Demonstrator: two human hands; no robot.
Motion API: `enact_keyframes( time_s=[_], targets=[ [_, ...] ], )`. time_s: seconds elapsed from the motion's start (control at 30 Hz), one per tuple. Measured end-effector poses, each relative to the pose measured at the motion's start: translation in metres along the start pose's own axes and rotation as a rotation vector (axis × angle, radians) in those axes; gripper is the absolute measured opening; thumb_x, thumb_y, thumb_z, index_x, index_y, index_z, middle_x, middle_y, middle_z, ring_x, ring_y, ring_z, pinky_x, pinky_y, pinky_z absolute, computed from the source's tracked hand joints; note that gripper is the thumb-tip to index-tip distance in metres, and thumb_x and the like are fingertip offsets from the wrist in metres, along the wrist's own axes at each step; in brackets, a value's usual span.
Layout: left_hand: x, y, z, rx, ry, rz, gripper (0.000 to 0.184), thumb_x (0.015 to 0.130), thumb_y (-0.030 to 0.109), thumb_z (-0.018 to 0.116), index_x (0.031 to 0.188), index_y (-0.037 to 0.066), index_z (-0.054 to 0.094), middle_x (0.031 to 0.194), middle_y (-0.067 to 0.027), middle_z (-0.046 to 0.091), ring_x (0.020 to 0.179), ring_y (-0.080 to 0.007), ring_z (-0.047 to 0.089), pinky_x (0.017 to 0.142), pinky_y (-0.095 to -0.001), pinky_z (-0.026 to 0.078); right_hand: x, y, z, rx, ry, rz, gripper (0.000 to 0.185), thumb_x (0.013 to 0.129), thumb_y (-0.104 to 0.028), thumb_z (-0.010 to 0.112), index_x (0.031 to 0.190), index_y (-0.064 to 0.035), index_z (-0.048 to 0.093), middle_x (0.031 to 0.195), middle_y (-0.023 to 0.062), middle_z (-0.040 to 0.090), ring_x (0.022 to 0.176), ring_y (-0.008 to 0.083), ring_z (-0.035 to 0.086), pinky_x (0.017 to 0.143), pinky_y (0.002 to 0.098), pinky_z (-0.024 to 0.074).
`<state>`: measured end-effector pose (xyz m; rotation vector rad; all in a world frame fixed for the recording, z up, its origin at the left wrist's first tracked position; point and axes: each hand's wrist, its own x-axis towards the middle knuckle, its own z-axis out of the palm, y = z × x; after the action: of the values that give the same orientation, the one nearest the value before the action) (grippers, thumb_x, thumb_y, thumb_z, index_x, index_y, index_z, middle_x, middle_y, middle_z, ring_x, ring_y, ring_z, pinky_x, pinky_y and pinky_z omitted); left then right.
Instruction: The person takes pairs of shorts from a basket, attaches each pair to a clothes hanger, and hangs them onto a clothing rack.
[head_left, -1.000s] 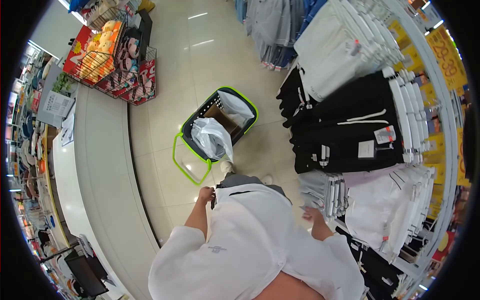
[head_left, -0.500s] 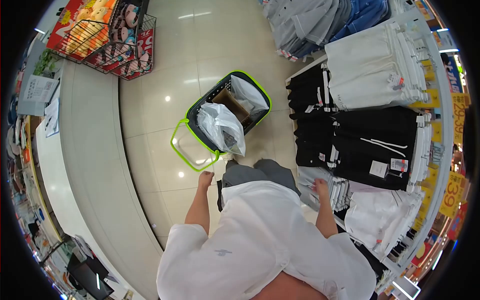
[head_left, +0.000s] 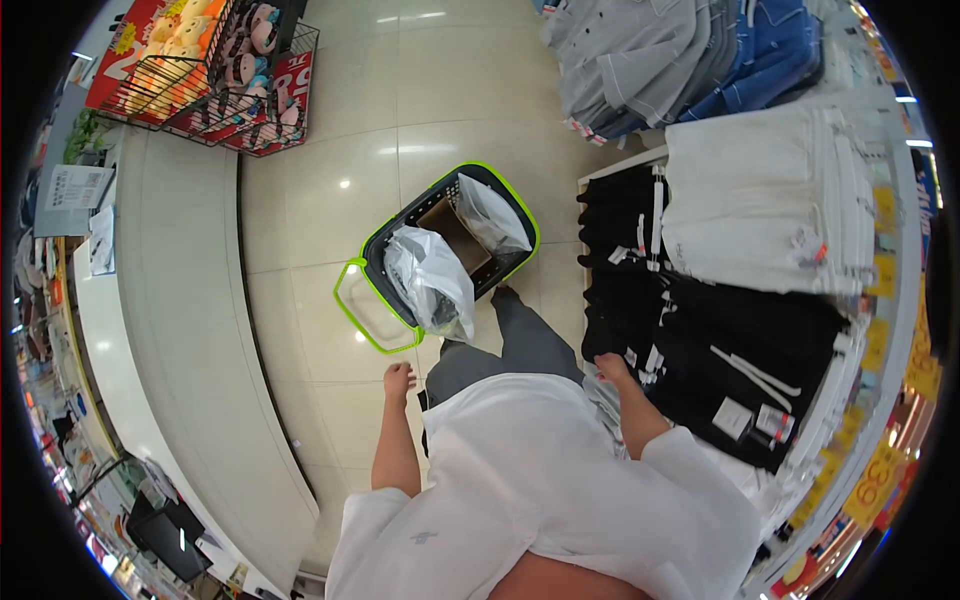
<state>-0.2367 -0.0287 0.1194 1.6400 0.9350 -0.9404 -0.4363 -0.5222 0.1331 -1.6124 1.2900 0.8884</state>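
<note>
Basket [head_left: 413, 207] stands on floor [head_left: 325, 215] ahead of hands [head_left: 399, 380].

Two hands [head_left: 399, 378], one basket [head_left: 376, 243], two plastic bags [head_left: 428, 280] and probably one brown box [head_left: 452, 238].

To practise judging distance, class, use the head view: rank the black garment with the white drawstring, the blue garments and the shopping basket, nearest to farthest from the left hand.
From the left hand:
1. Shopping basket: just ahead, on the floor.
2. Black garment: right, on the rack.
3. Blue garments: far ahead, right.
</note>
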Motion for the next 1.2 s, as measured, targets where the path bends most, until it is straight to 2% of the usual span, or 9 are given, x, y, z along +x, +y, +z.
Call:
enact_keyframes(
  time_s=[0.07, 0.13, 0.2, 0.4, 0.5, 0.67, 0.7, 0.97, 1.2],
  targets=[
    [-0.028, -0.014, -0.001, -0.05, 0.07, -0.059, 0.026, 0.079, 0.021, 0.055, 0.096, 0.001, 0.057, 0.085, -0.0087, 0.061, 0.07, -0.0189, 0.061, 0.059, -0.0302, 0.051, 0.049, -0.023, -0.007, -0.042, -0.043, -0.016, 0.029, 0.083, -0.029, 0.056, 0.077, -0.0003, 0.06, 0.075, 0.0136, 0.061, 0.058, 0.0229, 0.063, 0.051, 0.0332, 0.0522],
    [-0.059, -0.03, 0.004, -0.062, 0.118, -0.111, 0.024, 0.079, 0.021, 0.055, 0.093, 0.002, 0.057, 0.083, -0.0085, 0.06, 0.069, -0.0187, 0.061, 0.058, -0.0295, 0.051, 0.093, -0.07, -0.016, -0.519, -0.019, -0.367, 0.029, 0.081, -0.028, 0.055, 0.079, 0.0003, 0.062, 0.076, 0.0181, 0.062, 0.065, 0.0281, 0.064, 0.061, 0.0365, 0.0522],
    [-0.087, -0.048, 0.014, -0.046, 0.151, -0.19, 0.024, 0.079, 0.021, 0.056, 0.094, 0.002, 0.059, 0.083, -0.0085, 0.061, 0.068, -0.0188, 0.061, 0.059, -0.0299, 0.05, 0.11, -0.129, -0.013, -0.46, 0.168, -0.418, 0.028, 0.079, -0.026, 0.053, 0.085, -0.0003, 0.063, 0.081, 0.0216, 0.063, 0.074, 0.0332, 0.063, 0.071, 0.0393, 0.0497],
    [-0.122, -0.135, 0.039, 0.475, 0.126, -0.202, 0.037, 0.083, 0.031, 0.056, 0.098, -0.002, 0.064, 0.084, -0.0147, 0.067, 0.078, -0.0219, 0.064, 0.068, -0.0344, 0.049, 0.161, -0.276, 0.008, -0.49, -0.007, -0.557, 0.03, 0.079, -0.028, 0.055, 0.094, -0.0036, 0.063, 0.093, 0.0209, 0.062, 0.087, 0.0354, 0.06, 0.076, 0.0433, 0.0473],
    [-0.127, -0.18, 0.039, 0.444, 0.16, -0.287, 0.041, 0.085, 0.035, 0.055, 0.103, -0.001, 0.063, 0.089, -0.0159, 0.067, 0.083, -0.0219, 0.064, 0.071, -0.0342, 0.049, 0.199, -0.305, 0.041, -0.529, 0.011, -0.599, 0.03, 0.077, -0.028, 0.059, 0.097, -0.005, 0.063, 0.104, 0.0209, 0.059, 0.092, 0.036, 0.057, 0.08, 0.0422, 0.0467],
    [-0.173, -0.144, 0.058, 0.396, 0.173, -0.36, 0.038, 0.089, 0.032, 0.051, 0.103, -0.001, 0.062, 0.087, -0.0149, 0.067, 0.082, -0.0206, 0.063, 0.071, -0.032, 0.048, 0.209, -0.325, 0.067, -0.524, -0.169, -0.666, 0.038, 0.073, -0.03, 0.063, 0.104, -0.0073, 0.062, 0.123, 0.0237, 0.049, 0.115, 0.0359, 0.047, 0.095, 0.0398, 0.0407],
    [-0.177, -0.138, 0.06, 0.473, 0.173, -0.343, 0.037, 0.089, 0.031, 0.05, 0.103, -0.001, 0.062, 0.087, -0.0147, 0.067, 0.081, -0.0202, 0.063, 0.07, -0.0314, 0.048, 0.234, -0.314, 0.079, -0.564, -0.234, -0.641, 0.043, 0.072, -0.031, 0.064, 0.107, -0.0069, 0.061, 0.132, 0.0248, 0.04, 0.127, 0.0347, 0.036, 0.099, 0.0396, 0.0364],
    [-0.203, -0.197, 0.048, 0.421, 0.199, -0.413, 0.036, 0.089, 0.03, 0.049, 0.103, -0.001, 0.062, 0.085, -0.0154, 0.067, 0.081, -0.0213, 0.063, 0.071, -0.0338, 0.048, 0.253, -0.281, 0.082, -0.667, -0.332, -0.477, 0.059, 0.072, -0.027, 0.067, 0.124, -0.0054, 0.05, 0.147, 0.019, 0.016, 0.13, 0.0294, 0.032, 0.104, 0.0355, 0.0316],
    [-0.206, -0.185, 0.045, 0.487, 0.235, -0.449, 0.037, 0.088, 0.031, 0.049, 0.102, -0.001, 0.063, 0.09, -0.0191, 0.066, 0.085, -0.0258, 0.064, 0.074, -0.0349, 0.048, 0.261, -0.276, 0.089, -0.63, -0.248, -0.677, 0.041, 0.075, -0.02, 0.065, 0.11, -0.0008, 0.058, 0.128, 0.017, 0.044, 0.113, 0.0311, 0.049, 0.094, 0.0374, 0.0414]
  ],
)
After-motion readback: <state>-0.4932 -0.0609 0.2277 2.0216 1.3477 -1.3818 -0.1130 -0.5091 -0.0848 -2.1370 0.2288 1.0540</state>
